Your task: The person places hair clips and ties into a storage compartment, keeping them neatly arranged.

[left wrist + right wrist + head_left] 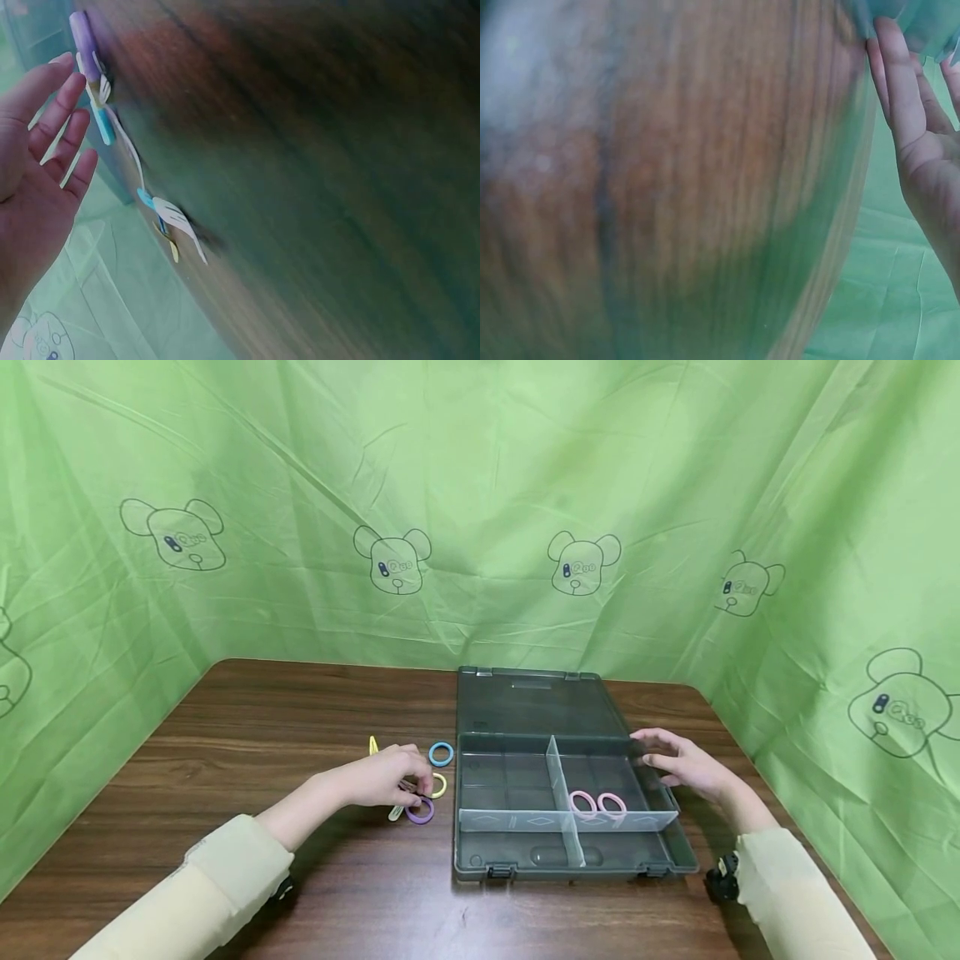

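My left hand [390,774] reaches over a loose group of hair accessories left of the box. In the left wrist view its fingers are loosely bent beside a purple hair tie [85,45], with nothing visibly pinched. Near it lie a yellow hair tie [439,786], a blue hair tie [441,754], a yellow hair clip [372,745] and a white hair clip [174,215]. My right hand [686,768] is at the right side of the open grey divided box [517,866], fingers extended at its edge. Two pink hair ties [582,804] lie in the back right compartment.
The box's lid [536,706] lies folded back toward the green curtain [480,485]. Translucent dividers [517,820] split the box into several compartments. The brown wooden table [337,893] extends in front and to the left.
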`<act>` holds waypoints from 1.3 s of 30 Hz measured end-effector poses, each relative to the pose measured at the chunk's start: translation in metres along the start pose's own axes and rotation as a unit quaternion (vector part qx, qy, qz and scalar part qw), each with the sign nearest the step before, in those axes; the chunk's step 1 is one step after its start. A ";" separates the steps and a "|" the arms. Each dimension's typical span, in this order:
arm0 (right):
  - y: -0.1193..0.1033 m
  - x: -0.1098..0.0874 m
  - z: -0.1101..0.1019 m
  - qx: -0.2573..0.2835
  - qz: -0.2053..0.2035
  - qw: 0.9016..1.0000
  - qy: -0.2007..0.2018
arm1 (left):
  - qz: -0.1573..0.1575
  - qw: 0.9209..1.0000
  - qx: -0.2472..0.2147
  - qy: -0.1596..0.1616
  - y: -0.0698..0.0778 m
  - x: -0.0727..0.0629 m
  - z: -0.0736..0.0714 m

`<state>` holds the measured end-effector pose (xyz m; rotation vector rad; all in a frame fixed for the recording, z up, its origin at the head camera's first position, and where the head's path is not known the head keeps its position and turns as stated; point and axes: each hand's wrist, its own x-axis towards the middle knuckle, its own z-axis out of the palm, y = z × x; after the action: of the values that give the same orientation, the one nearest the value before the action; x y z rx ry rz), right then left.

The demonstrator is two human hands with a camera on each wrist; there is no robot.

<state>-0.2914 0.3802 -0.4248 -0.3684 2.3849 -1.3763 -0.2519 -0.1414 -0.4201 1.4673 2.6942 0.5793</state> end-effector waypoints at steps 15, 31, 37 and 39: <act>0.002 -0.001 0.000 0.016 0.006 1.000 -0.002 | 0.004 0.999 0.040 -0.013 -0.003 0.006 0.006; -0.001 -0.001 0.001 0.018 0.007 1.000 0.002 | -0.016 0.998 0.056 -0.008 0.001 0.006 0.006; 0.001 0.000 0.002 0.030 0.004 1.000 0.002 | -0.008 0.999 0.043 -0.008 0.003 0.007 0.003; 0.001 0.000 0.002 0.030 0.003 1.000 0.003 | -0.007 0.999 0.032 -0.007 0.003 0.007 0.001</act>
<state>-0.2905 0.3789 -0.4264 -0.3399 2.3407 -1.4453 -0.2533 -0.1335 -0.4186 1.4609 2.7340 0.4826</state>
